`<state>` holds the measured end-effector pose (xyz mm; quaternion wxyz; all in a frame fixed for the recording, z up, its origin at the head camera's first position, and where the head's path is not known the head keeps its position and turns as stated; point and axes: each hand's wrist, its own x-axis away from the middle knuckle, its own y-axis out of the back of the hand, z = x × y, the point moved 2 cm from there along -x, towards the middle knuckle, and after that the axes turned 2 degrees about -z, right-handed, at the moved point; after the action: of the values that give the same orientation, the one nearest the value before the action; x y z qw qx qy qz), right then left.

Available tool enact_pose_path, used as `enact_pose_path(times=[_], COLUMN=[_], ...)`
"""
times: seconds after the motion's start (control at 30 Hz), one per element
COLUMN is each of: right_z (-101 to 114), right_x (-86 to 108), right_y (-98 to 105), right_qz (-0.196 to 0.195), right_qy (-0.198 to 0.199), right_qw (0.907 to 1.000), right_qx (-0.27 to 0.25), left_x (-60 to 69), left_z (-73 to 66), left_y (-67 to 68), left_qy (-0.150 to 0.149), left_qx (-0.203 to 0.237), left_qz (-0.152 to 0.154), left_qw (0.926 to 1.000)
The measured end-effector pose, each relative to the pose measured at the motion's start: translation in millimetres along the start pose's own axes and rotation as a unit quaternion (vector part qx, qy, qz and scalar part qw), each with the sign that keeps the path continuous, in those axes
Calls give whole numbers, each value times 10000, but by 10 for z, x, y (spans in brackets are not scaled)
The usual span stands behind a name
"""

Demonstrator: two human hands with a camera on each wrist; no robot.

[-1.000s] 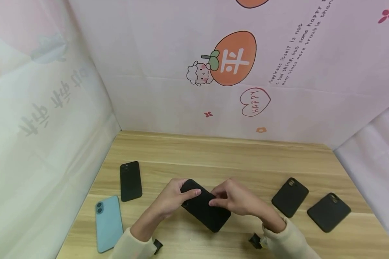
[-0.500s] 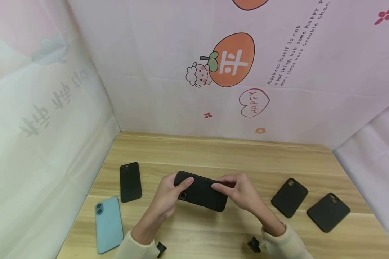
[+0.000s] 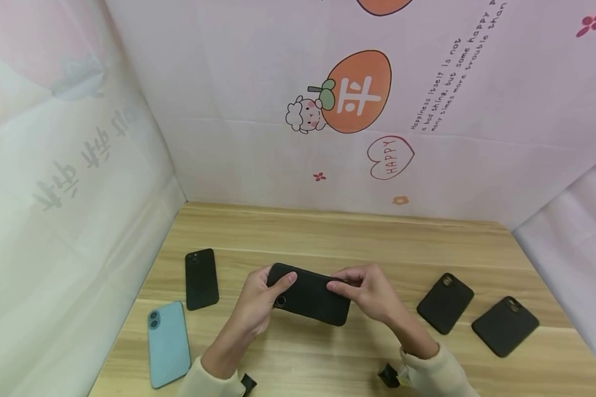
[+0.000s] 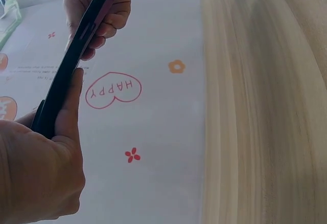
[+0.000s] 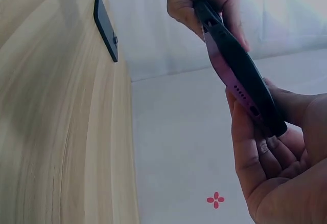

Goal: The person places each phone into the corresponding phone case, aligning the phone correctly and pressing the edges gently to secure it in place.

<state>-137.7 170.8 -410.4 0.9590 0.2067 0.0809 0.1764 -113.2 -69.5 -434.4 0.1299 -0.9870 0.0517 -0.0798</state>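
Observation:
Both hands hold a black phone case [image 3: 308,300] above the table, its back turned up toward the head camera. A purple phone [image 5: 223,70] sits in it; in the right wrist view part of the phone's edge stands out of the case. My left hand [image 3: 258,298] grips the camera end, thumb on the case's back and fingers beneath. At the other end my right hand [image 3: 370,292] pinches the upper corner between thumb and fingers. The phone's face is hidden in the head view.
A light blue phone [image 3: 169,344] and a black phone [image 3: 201,278] lie at the left of the wooden table [image 3: 338,234]. Two black phone cases [image 3: 445,303] lie at the right. Printed cloth walls [image 3: 248,160] stand behind and at the sides.
The cased phone has turned from a steep slant to nearly level, and its right end has risen. My right hand has shifted to its far upper corner. Over the last half second little differs.

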Motion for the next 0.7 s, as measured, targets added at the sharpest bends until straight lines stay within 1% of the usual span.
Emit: enact_pose_path(times=[0.07,0.17,0.27,0.33,0.4,0.5,0.7], right_z=[-5,-33,-65,-80,-81,-79,-74], right_x=[-3,4,19,26,27,23,3], right_y=[8,29,59,78,88,95,105], right_qz=[-22,-111,-120,-114,-95,-122,-135], right_qy=[-38,-291,-578,-690,-711,-696,-613], right_qw=[10000,9995,9972,9951,9934,9929,9914], right_qx=[-21,-114,-462,-701,-892,-959,-1146], left_x=[5,24,33,38,34,37,36], left_z=[-7,-34,-55,-68,-65,-62,-60], left_y=[-3,-10,-2,6,16,12,-13], left_qy=[-14,-40,-73,-106,-121,-123,-45], left_qx=[18,37,84,135,193,249,527], left_qz=[5,-77,-235,-317,-352,-375,-426], left_qw=[10000,10000,9997,9993,9991,9989,9977])
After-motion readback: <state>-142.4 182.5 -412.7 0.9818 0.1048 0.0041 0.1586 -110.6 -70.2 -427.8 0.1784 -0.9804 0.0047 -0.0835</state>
